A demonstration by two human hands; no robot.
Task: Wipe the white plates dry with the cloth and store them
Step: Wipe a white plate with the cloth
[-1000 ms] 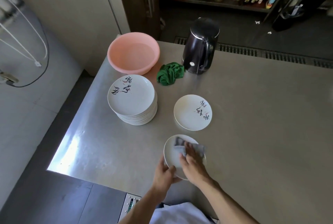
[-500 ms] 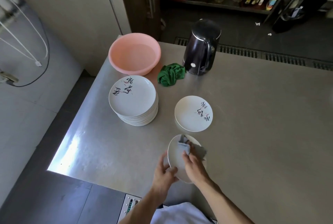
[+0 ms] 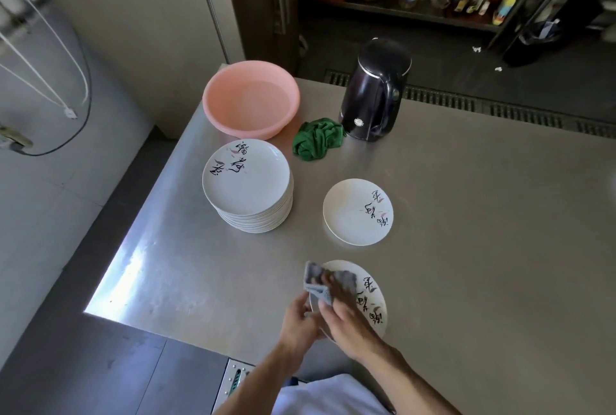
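Held plate [image 3: 370,298]: white, round, black brush-script and small pinkish marks on its right side; it sits over the near edge of the desk [image 3: 466,248], tilted, far rim toward the middle. Left hand [image 3: 300,318] grips its near-left rim, fingers curled under the edge. Right hand [image 3: 346,323] holds a grey cloth [image 3: 315,281] against the plate's left part, thumb under a fold, fingers on top. The cloth laps over the left rim. Fingertips of the right hand and the cloth's surface are motion-blurred; how much of the plate face the cloth covers is hard to judge, and the plate's near-left portion is hidden behind both hands. Single plate [image 3: 350,211], same pattern, lies flat on the desk just beyond the held one, apart from it. Stack of plates [image 3: 246,181] stands to the left of that, top plate showing script near its far edge; the count is not readable. Pink basin [image 3: 248,124] at the far left corner of the desk, near the stack; a faint line inside may be water, cannot tell. Green cloth [image 3: 316,137] crumpled between the basin and a black kettle [image 3: 373,94], touching the kettle's base. Shelf [image 3: 416,11] beyond the desk holds bottles and packets, too blurred to name. Forearms cut off at the bottom edge
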